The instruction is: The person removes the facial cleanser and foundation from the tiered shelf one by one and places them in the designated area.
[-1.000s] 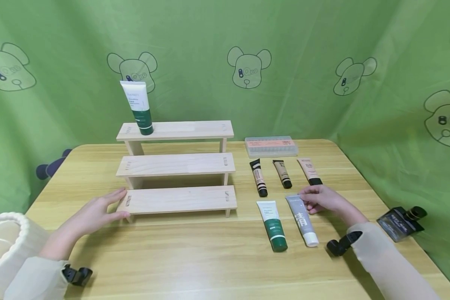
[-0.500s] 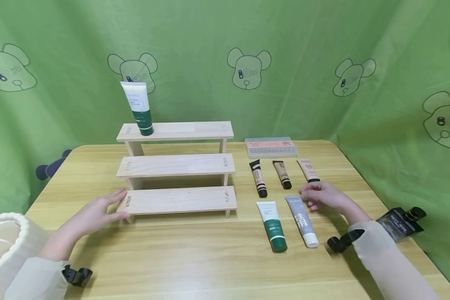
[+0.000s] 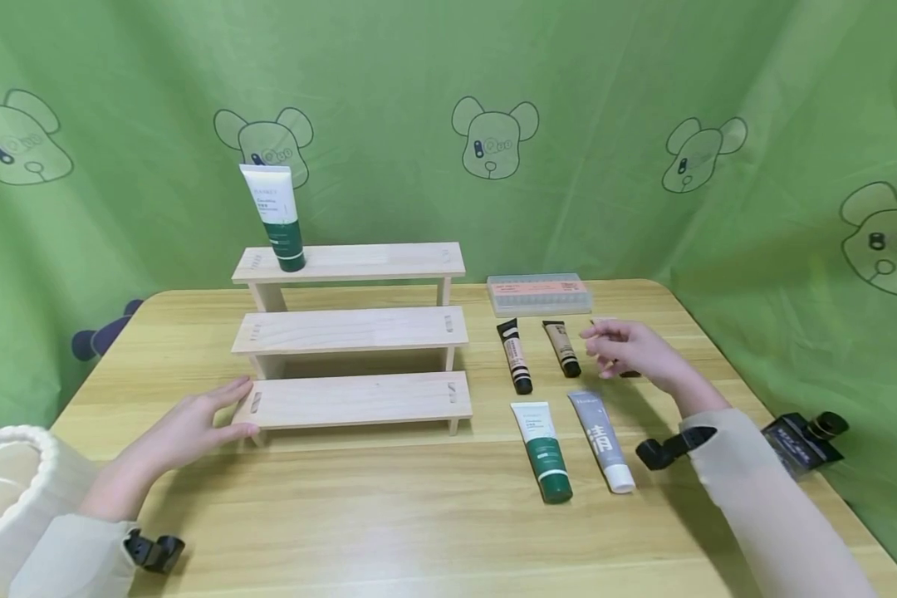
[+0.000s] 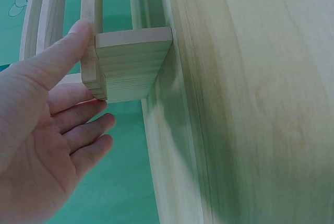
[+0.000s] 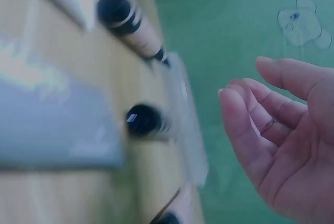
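My left hand grips the left end of the lowest step of a pale wooden three-step display shelf, thumb at the front corner. In the left wrist view the thumb lies on the board and the other fingers reach behind it. My right hand hovers, loosely curled and holding nothing, over a pink BB cream tube that it mostly hides. Beside it lie a beige tube and a black-ended tube. Nearer lie a grey-blue tube and a white-and-green tube.
Another white-and-green tube stands on the top step at left. A clear plastic case lies at the table's back. A black pouch-like pack is near the right edge; a white lamp-like shade is at left.
My right hand has left the top of the grey-blue tube, rising and moving away from me to above the pink BB cream tube. The left hand has not moved.
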Demonstrator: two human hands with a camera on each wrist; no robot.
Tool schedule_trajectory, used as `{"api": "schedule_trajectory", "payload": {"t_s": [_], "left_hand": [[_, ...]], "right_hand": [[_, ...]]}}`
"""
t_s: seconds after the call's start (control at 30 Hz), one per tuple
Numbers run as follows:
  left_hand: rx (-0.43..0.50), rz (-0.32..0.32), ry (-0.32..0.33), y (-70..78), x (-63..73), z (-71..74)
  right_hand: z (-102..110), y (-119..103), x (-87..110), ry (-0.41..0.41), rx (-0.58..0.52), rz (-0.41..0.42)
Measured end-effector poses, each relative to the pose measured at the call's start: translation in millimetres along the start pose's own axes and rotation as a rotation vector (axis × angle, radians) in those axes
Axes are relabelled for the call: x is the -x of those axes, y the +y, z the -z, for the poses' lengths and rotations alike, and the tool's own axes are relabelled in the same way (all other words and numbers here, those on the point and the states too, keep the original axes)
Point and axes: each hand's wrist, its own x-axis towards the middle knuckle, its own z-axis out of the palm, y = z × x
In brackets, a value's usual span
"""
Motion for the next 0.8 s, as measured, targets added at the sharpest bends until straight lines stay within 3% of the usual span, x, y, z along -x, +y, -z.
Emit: {"api": "schedule_trajectory", "payload": {"t_s": [0.17, 0.43, 0.8], "left_hand": [[-0.002, -0.001, 0.003, -0.4, 0.9, 0.2], [-0.003, 0.003, 0.004, 0.0, 1.5, -0.2], [-0.005, -0.011, 0.009, 0.0, 0.1, -0.2]], "right_hand": [[-8.1, -25.4, -20.1, -0.006, 0.044, 0.063], [-25.3, -80.1, -41.9, -0.028, 0.025, 0.136], [-68.7, -150.5, -79.1, -0.09, 0.1, 0.252]]}}
